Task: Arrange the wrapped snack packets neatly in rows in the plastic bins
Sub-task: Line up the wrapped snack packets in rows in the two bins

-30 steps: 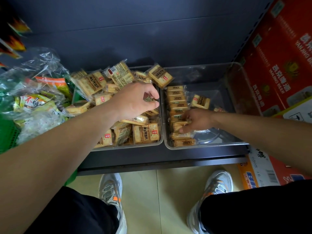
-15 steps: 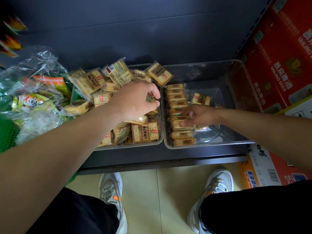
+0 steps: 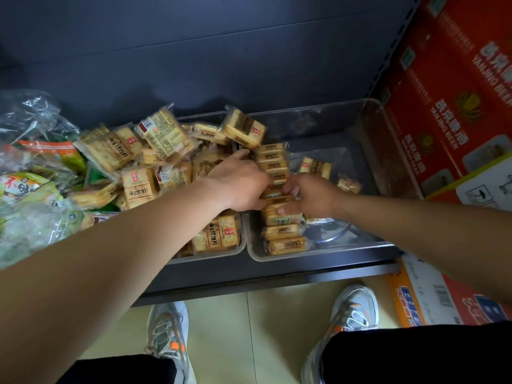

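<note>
Two clear plastic bins stand side by side on a dark shelf. The left bin [image 3: 213, 253] holds a loose heap of tan snack packets [image 3: 138, 187]. In the right bin [image 3: 332, 253] a row of packets [image 3: 286, 244] stands on edge along its left wall. Two loose packets [image 3: 315, 167] lie further right. My left hand [image 3: 239, 187] reaches across the bins' shared wall, fingers curled down onto the middle of the row around a packet. My right hand [image 3: 313, 195] meets it there. Its thumb presses on a row packet and its fingers curl behind; the fingertips are hidden.
Green snack bags in clear plastic wrap [image 3: 30, 189] pile up left of the bins. A red beer carton [image 3: 454, 92] stands against the right bin, with an orange and white carton [image 3: 437, 295] on the floor below. The shelf's front edge [image 3: 263, 278] is above my shoes.
My left hand left the heap in the left bin and moved right to the row with a packet. My right hand slid slightly further back along the row to meet it.
</note>
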Available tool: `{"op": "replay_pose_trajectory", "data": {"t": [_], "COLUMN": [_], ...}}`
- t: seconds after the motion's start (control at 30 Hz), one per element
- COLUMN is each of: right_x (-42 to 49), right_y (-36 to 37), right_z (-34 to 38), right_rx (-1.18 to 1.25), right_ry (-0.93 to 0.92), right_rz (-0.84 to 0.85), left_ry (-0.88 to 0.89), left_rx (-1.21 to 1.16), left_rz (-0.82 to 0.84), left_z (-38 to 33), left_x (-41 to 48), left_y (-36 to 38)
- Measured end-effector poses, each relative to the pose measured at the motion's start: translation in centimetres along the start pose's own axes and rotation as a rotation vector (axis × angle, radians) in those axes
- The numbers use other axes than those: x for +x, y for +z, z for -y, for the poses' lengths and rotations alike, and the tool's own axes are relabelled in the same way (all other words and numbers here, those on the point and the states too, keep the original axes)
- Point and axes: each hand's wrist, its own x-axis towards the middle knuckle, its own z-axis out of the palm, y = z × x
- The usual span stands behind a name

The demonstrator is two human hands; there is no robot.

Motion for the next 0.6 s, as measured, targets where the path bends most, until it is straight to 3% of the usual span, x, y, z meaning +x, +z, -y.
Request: {"op": "replay_pose_trajectory", "data": {"t": [0.23,0.47,0.6], "right_x": [-0.3,-0.6,-0.4], "right_y": [0.2,1.0,1.9], "right_z": [0.1,0.5,-0.1], "right_rx": [-0.254,-0.076,-0.093], "right_ry": [-0.005,0.013,0.022], "right_rz": [-0.018,-0.060,-0.047], "left_ry": [0.033,0.030,0.056], "left_rx": [0.003,-0.041,-0.092], "left_rz": [0.152,0.201,0.207], "left_z": [-0.2,-0.2,-0.1], "left_x": [-0.3,-0.2,-0.4], "left_y": [0.2,0.0,0.0]}}
